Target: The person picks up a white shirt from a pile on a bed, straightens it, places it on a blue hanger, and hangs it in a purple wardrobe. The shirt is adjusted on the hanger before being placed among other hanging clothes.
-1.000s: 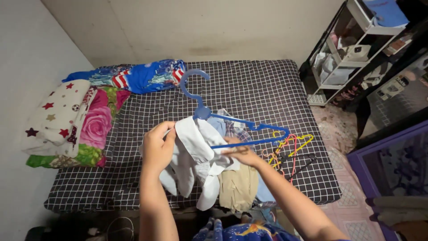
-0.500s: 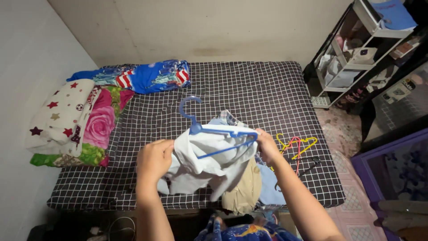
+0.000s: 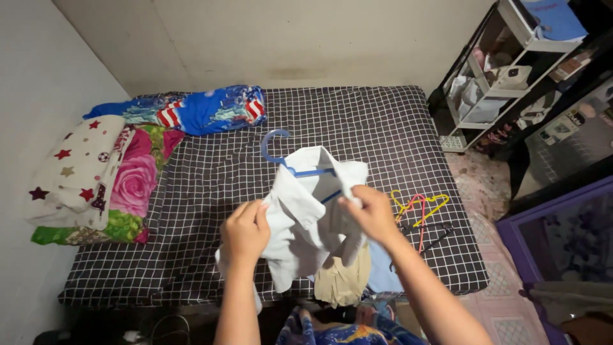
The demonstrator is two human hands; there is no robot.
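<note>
The white shirt (image 3: 306, 211) hangs on a blue hanger (image 3: 290, 163) above the near part of the bed (image 3: 383, 121), and both hands hold it up. The hook of the hanger points to the far left, and the blue bar shows inside the collar. The left hand (image 3: 246, 231) is closed, with the fingers pinching the left edge of the shirt. The right hand (image 3: 370, 214) is also closed and grips the cloth of the right front near the collar. Under the shirt a beige garment (image 3: 345, 281) and a light blue cloth (image 3: 383, 271) lie on the checked black and white cover. Just to the right of the right hand, a small heap of thin hangers (image 3: 421, 211) in yellow, red and black lies on the bed. At the far left, a flowered pillow (image 3: 137, 182), a white pillow with stars (image 3: 70, 169) and a blue patterned bundle (image 3: 204, 108) rest near the wall. On the right stands a black and white shelf (image 3: 504, 76) with small boxes and packages; their details are too small to tell.
</note>
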